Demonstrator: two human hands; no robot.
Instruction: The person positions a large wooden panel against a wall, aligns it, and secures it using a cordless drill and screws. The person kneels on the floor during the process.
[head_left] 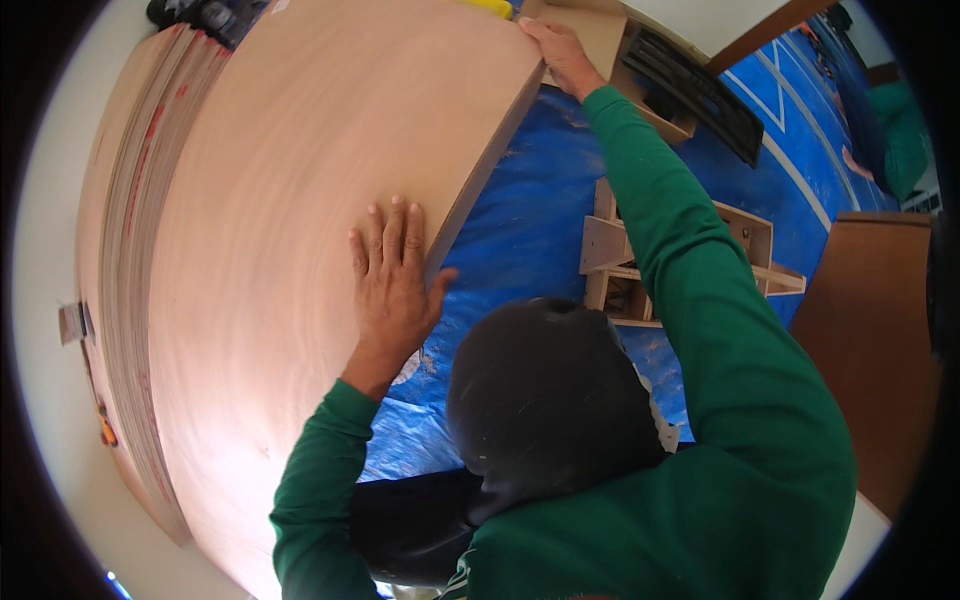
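Note:
A large, pale wooden panel (300, 170), smooth-faced with a thick edge, leans tilted across the left and middle of the view. Flat against its face, near the right edge, lies my left hand (393, 290), fingers spread and thumb reaching past that edge. Farther off, my right hand (562, 57) grips the panel's far right corner, its arm stretched out. Fingers curled behind the corner are partly hidden. My dark-clad knee (560, 390) is bent beside the panel.
Several stacked wooden boards (150, 200) stand at the left wall. Blue sheeting (520, 200) covers the floor. A wooden box frame (605, 245), a black slatted piece (695, 90) and a brown panel (865, 330) are on the right. Another person's green sleeve (905, 135) shows far right.

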